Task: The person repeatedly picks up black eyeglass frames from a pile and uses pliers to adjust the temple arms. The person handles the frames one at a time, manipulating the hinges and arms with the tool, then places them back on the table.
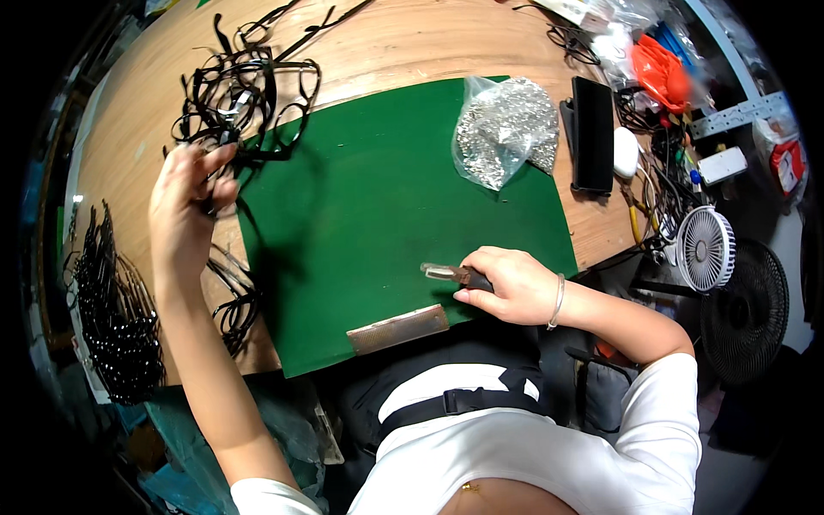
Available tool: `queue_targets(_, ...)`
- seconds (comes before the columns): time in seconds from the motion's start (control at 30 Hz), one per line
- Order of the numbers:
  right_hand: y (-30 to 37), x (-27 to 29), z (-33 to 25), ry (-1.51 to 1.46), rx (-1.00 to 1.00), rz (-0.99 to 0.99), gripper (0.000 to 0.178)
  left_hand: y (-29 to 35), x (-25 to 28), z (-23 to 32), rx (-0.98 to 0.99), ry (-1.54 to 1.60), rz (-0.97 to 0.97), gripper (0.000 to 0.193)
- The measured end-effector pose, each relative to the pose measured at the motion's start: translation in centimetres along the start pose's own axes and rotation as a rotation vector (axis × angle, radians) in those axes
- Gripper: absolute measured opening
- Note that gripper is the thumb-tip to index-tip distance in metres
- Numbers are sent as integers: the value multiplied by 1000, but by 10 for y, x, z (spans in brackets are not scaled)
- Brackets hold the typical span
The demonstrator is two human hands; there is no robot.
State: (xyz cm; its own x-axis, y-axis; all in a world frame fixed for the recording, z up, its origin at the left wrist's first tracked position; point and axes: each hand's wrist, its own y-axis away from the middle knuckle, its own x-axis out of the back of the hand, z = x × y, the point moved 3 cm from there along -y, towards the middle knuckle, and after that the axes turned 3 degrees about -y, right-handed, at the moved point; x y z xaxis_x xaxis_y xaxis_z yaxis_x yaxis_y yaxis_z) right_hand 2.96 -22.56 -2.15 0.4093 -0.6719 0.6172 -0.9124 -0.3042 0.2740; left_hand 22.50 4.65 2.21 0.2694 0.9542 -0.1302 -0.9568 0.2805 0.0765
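My left hand (190, 193) is at the near edge of a tangled pile of black eyeglass frames (296, 90). Its fingers curl round a dark piece that looks like a black eyeglass frame, partly hidden by the hand and slightly blurred. Over the front of the green mat (369, 215), my right hand (513, 287) grips a pair of pliers (442, 272). Their metal jaws point left, and the palm covers most of the handles. Just below the pliers, a flat brownish block (399, 330) lies along the mat's front edge.
A clear bag of small silvery pieces (506, 124) rests on the mat's far right. Next to it are a black case (592, 137) and a white mouse-shaped object (626, 153). Shiny black glasses parts (112, 322) lie bundled at far left. A small white fan (705, 249) stands right.
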Motion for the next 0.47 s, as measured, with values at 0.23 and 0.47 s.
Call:
queue_targets(0.23, -22, 39, 13, 440, 160, 398, 30, 92, -76, 16, -88, 179, -180, 43)
queue_targets(0.47, -25, 15, 22, 634, -140, 304, 55, 150, -69, -10, -50, 88, -99, 69)
